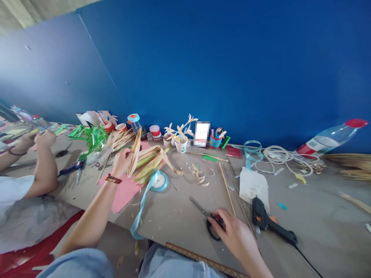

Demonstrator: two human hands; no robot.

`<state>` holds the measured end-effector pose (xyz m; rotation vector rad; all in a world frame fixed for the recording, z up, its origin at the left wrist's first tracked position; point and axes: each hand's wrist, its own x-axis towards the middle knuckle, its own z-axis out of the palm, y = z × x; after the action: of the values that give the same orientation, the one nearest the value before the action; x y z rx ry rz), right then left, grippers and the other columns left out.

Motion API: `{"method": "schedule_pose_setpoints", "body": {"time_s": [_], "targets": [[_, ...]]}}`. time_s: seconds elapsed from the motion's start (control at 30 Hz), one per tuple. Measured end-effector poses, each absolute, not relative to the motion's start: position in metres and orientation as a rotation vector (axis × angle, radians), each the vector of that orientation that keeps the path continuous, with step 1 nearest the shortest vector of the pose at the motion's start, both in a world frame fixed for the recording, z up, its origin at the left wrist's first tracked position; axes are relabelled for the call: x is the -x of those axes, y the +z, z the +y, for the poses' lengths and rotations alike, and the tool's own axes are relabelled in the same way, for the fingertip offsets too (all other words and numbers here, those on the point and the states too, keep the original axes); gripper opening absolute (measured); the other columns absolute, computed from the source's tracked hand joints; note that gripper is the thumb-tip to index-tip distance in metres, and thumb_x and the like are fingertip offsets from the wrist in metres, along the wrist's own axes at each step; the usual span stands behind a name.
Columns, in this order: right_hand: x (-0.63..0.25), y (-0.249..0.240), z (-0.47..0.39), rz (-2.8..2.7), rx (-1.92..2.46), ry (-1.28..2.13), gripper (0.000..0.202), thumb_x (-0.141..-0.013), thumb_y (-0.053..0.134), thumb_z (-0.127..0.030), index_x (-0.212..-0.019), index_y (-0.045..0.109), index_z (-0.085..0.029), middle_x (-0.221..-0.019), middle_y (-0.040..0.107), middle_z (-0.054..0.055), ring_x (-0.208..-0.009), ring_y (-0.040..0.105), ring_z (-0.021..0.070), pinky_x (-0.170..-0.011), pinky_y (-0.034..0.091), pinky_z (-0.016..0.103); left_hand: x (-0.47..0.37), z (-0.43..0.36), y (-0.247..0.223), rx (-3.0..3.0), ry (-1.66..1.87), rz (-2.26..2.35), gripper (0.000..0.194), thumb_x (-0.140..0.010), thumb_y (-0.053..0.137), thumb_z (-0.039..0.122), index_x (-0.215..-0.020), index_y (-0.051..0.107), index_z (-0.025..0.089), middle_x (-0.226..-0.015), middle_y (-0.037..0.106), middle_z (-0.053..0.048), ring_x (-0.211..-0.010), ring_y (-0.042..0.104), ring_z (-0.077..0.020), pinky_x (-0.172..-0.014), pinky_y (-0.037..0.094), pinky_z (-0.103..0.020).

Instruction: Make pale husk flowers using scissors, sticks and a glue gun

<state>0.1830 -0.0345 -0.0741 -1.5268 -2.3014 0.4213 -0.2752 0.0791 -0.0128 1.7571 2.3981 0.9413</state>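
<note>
My left hand (121, 163), with a beaded bracelet at the wrist, pinches a dried corn husk (135, 153) and holds it upright above the pink paper (121, 193). More husks (149, 164), pale and greenish, lie just right of it. Over the table's front part, my right hand (232, 227) has its fingers closed around the black handles of a pair of scissors (199, 206). The blades point away to the left and rest low at the tabletop. Between the hands lies a spool of light blue ribbon (159, 180), its loose end trailing toward the table edge.
A black glue gun (271, 222) lies right of my right hand, beside a white paper (253, 185). Husk flowers stand in a white cup (181, 145) near the blue wall. Coiled white cord (278, 158) and a tilted bottle (330, 139) sit at right. Another person's hands (43, 138) work at left.
</note>
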Motion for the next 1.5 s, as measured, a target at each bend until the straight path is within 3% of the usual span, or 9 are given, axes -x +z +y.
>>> {"method": "schedule_pose_setpoints", "body": {"time_s": [0.17, 0.37, 0.5, 0.7, 0.87, 1.1, 1.27, 1.37, 1.5], "targets": [[-0.17, -0.057, -0.032, -2.259, 1.44, 0.554, 0.025, -0.096, 0.044, -0.036, -0.082, 0.059, -0.022, -0.079, 0.067, 0.003, -0.057, 0.062, 0.0165, -0.054, 0.042, 0.025, 0.235, 0.053, -0.003, -1.757, 1.11, 2.168, 0.016, -0.084, 0.042, 0.029, -0.082, 0.055, 0.021, -0.08, 0.063, -0.002, -0.071, 0.062, -0.0175, -0.061, 0.05, -0.026], [-0.133, -0.039, -0.041, -2.033, 1.216, 1.073, 0.034, -0.087, 0.06, -0.047, -0.104, 0.063, -0.018, -0.07, 0.065, 0.0, -0.057, 0.059, 0.0163, -0.055, 0.044, 0.024, 0.105, -0.027, -0.017, -1.978, 0.983, 1.482, 0.008, -0.081, 0.051, 0.018, -0.08, 0.056, 0.025, -0.08, 0.064, -0.003, -0.073, 0.061, -0.0182, -0.067, 0.052, -0.03], [-0.12, -0.046, -0.046, -1.829, 1.2, 1.217, 0.04, -0.092, 0.049, -0.049, -0.07, 0.06, -0.017, -0.061, 0.061, 0.001, -0.053, 0.054, 0.0147, -0.047, 0.038, 0.022, 0.075, -0.033, -0.019, -2.121, 0.791, 1.256, 0.007, -0.089, 0.053, 0.022, -0.087, 0.06, 0.025, -0.086, 0.066, -0.004, -0.074, 0.063, -0.0166, -0.067, 0.052, -0.028], [-0.135, -0.054, -0.048, -1.729, 1.351, 1.172, 0.055, -0.09, 0.047, -0.061, -0.051, 0.04, -0.021, -0.043, 0.042, -0.003, -0.04, 0.04, 0.0103, -0.04, 0.029, 0.022, 0.123, 0.043, -0.015, -2.617, 0.574, 1.608, 0.035, -0.092, 0.049, 0.021, -0.125, 0.057, 0.023, -0.137, 0.055, -0.011, -0.12, 0.055, -0.0282, -0.097, 0.047, -0.042], [-0.144, -0.059, -0.053, -1.863, 1.391, 0.98, 0.052, -0.092, 0.046, -0.058, -0.056, 0.046, -0.02, -0.052, 0.05, 0.0, -0.047, 0.047, 0.013, -0.043, 0.032, 0.023, 0.154, 0.066, -0.01, -2.72, 0.499, 1.576, 0.023, -0.093, 0.045, 0.016, -0.098, 0.068, 0.021, -0.106, 0.069, -0.008, -0.102, 0.062, -0.0231, -0.093, 0.049, -0.038], [-0.149, -0.057, -0.048, -1.996, 1.414, 0.731, 0.045, -0.092, 0.046, -0.057, -0.066, 0.053, -0.021, -0.051, 0.054, 0.0, -0.044, 0.049, 0.014, -0.045, 0.032, 0.025, 0.191, 0.054, 0.003, -2.488, 0.741, 1.767, 0.024, -0.092, 0.044, 0.024, -0.1, 0.067, 0.021, -0.111, 0.068, -0.009, -0.107, 0.062, -0.0257, -0.096, 0.048, -0.04], [-0.138, -0.057, -0.043, -1.824, 1.365, 1.126, 0.036, -0.089, 0.053, -0.053, -0.078, 0.056, -0.019, -0.056, 0.061, 0.0, -0.045, 0.057, 0.0157, -0.042, 0.04, 0.023, 0.122, 0.013, -0.011, -2.048, 0.772, 1.329, 0.023, -0.093, 0.05, 0.033, -0.108, 0.064, 0.023, -0.107, 0.07, -0.009, -0.091, 0.067, -0.0202, -0.083, 0.054, -0.033], [-0.13, -0.057, -0.042, -1.621, 1.318, 1.389, 0.035, -0.09, 0.052, -0.052, -0.087, 0.057, -0.018, -0.058, 0.065, 0.001, -0.045, 0.062, 0.017, -0.042, 0.047, 0.024, 0.076, -0.017, -0.022, -1.812, 0.52, 0.951, 0.05, -0.078, 0.072, 0.035, -0.124, 0.055, 0.022, -0.102, 0.07, -0.007, -0.08, 0.067, -0.0184, -0.073, 0.055, -0.029], [-0.143, -0.049, -0.041, -1.67, 1.206, 1.452, 0.032, -0.09, 0.054, -0.048, -0.101, 0.058, -0.018, -0.071, 0.072, 0.005, -0.058, 0.069, 0.0193, -0.051, 0.054, 0.025, 0.063, -0.033, -0.031, -1.808, 0.547, 1.144, 0.023, -0.087, 0.06, 0.029, -0.108, 0.061, 0.02, -0.086, 0.069, -0.003, -0.072, 0.061, -0.016, -0.066, 0.048, -0.026]]}}
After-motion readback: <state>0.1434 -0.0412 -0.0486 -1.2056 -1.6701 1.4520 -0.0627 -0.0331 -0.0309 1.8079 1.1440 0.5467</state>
